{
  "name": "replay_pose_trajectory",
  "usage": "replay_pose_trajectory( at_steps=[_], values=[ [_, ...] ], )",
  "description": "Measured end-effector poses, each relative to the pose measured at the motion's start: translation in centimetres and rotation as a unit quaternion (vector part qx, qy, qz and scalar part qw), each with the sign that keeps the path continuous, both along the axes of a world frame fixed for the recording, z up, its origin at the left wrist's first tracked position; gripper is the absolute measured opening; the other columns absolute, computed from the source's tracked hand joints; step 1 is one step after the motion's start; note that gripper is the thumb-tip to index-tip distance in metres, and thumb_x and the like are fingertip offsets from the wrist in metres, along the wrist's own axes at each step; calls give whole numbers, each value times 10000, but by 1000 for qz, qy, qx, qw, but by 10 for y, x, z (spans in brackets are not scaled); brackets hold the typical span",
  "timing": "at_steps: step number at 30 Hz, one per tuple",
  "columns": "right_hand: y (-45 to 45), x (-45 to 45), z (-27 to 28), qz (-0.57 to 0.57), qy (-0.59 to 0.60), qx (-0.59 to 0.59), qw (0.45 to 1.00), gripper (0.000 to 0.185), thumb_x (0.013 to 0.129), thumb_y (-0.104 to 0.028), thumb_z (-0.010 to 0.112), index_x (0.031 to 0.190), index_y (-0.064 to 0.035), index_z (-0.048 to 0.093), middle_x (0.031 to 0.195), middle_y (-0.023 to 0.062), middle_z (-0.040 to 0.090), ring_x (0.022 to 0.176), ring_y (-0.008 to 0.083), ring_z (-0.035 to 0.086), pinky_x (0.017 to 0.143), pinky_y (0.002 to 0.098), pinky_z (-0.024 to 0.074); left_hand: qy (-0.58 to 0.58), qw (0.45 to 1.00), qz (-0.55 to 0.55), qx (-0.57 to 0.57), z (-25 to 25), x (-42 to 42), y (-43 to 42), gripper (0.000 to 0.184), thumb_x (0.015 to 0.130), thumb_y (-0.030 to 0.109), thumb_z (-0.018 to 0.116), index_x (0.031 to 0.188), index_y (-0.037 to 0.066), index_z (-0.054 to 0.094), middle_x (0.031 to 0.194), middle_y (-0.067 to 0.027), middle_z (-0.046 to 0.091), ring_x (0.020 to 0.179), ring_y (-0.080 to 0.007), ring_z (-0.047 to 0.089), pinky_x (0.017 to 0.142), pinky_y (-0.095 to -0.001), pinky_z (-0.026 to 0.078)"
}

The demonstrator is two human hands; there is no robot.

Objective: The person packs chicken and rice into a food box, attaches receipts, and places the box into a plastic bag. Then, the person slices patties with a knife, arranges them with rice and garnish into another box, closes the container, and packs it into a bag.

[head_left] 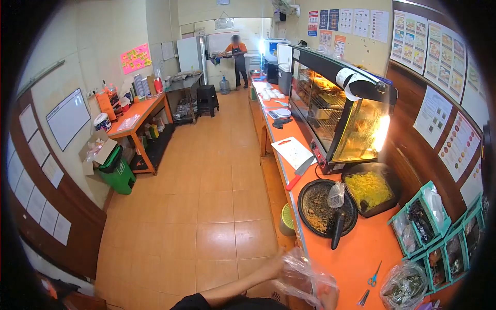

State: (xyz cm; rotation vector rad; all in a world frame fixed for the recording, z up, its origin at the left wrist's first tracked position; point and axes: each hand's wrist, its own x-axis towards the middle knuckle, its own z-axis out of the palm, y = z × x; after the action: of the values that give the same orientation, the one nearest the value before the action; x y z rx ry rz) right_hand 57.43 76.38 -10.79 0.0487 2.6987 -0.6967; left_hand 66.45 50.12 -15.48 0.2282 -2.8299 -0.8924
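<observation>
A clear plastic bag [299, 276] stretches between my hands at the counter's front edge. My left hand [276, 266] is closed on its upper left side, the fingers partly blurred. At the bag's lower right, my right hand [328, 296] grips the plastic, partly covered by it. Ahead of them lies a dark stone mortar [318, 199] with brown crumbly paste inside. A dark pestle [338, 230] rests across its rim, beside a small crumpled plastic bag [336, 195]. Blue scissors [374, 278] lie to the right of my right hand.
A black tray [385, 204] of yellow shreds sits before the lit warming cabinet [330, 103]. A red-handled knife [299, 174] overlaps a white cutting board [293, 153]. Teal baskets [421, 222] and a bag of greens [404, 284] stand right. A person [238, 57] stands far back.
</observation>
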Motion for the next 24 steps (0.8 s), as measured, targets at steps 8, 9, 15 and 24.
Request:
replay_pose_trajectory(
  at_steps=[8, 9, 15, 24],
  values=[
    [133, -34, 2, -104, 52, 6, 993, 452, 811, -220, 637, 1172, 45, 574, 1211, 273, 490, 945, 385, 607, 857, 433, 483, 137, 912, -342, 179, 46, -51, 107, 314, 793, 96, 652, 1102, 146, 635, 1308, -206, 360, 1228, -389, 393, 989, -478, 374],
    [141, -37, 1, -111, 51, 8, 993, 448, 813, -222, 635, 1168, 45, 576, 1201, 271, 496, 937, 382, 608, 851, 431, 484, 127, 896, -360, 227, 58, -52, 114, 269, 832, 93, 626, 1098, 128, 634, 1284, -211, 372, 1220, -382, 397, 1007, -463, 368],
    [168, -53, -10, -126, 42, 14, 991, 427, 825, -232, 628, 1146, 47, 588, 1144, 254, 527, 893, 360, 615, 811, 420, 492, 197, 858, -328, 342, 125, -77, 89, 284, 891, 48, 547, 1163, 114, 597, 1161, -131, 423, 1129, -286, 439, 954, -387, 390],
    [189, -67, -16, -122, 28, 17, 992, 401, 844, -248, 617, 1113, 49, 605, 1057, 228, 574, 827, 328, 626, 752, 404, 503, 606, 775, -180, -13, 340, -25, 25, 430, 700, -131, 632, 991, 182, 681, 952, -92, 549, 730, -248, 585, 579, -366, 480]
  ],
)
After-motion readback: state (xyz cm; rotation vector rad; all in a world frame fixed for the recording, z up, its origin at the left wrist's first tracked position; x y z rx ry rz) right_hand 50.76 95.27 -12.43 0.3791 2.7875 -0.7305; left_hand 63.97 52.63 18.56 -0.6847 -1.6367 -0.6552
